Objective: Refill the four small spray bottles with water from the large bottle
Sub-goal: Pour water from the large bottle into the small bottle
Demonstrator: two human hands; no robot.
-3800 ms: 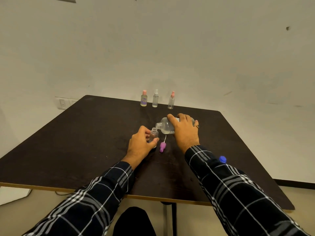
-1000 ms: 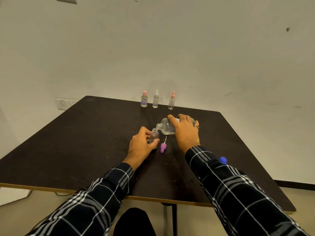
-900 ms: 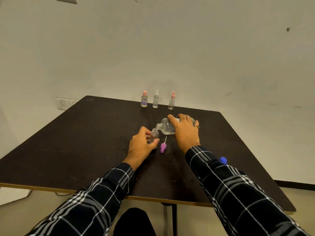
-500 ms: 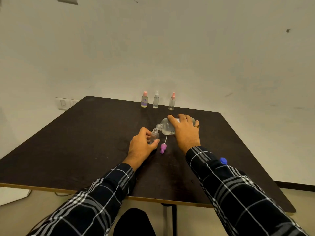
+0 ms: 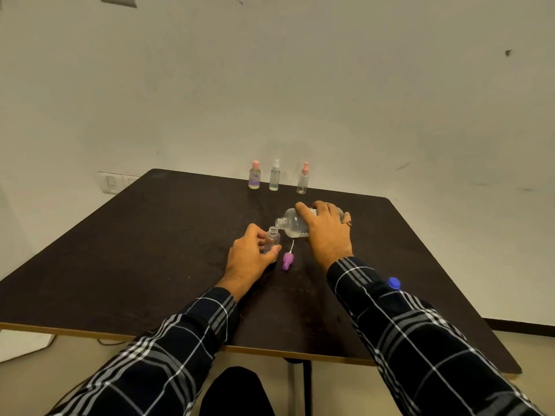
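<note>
Left hand [image 5: 246,259] grips open small bottle [image 5: 271,241] upright on desk [image 5: 144,250]. Right hand [image 5: 326,232] grips large bottle [image 5: 292,225], tipped, mouth just above small bottle's neck.

Dark table [image 5: 150,250] against a plain white wall [image 5: 270,85].

We find three spray bottles [image 5: 274,177] lined along the far edge of the desk [image 5: 150,250]. Near the middle stands the open small bottle [image 5: 272,238], the large bottle [image 5: 292,225] just right of it, a spray head [image 5: 287,260] before them, and a loose cap [image 5: 393,283] toward the right edge.
</note>
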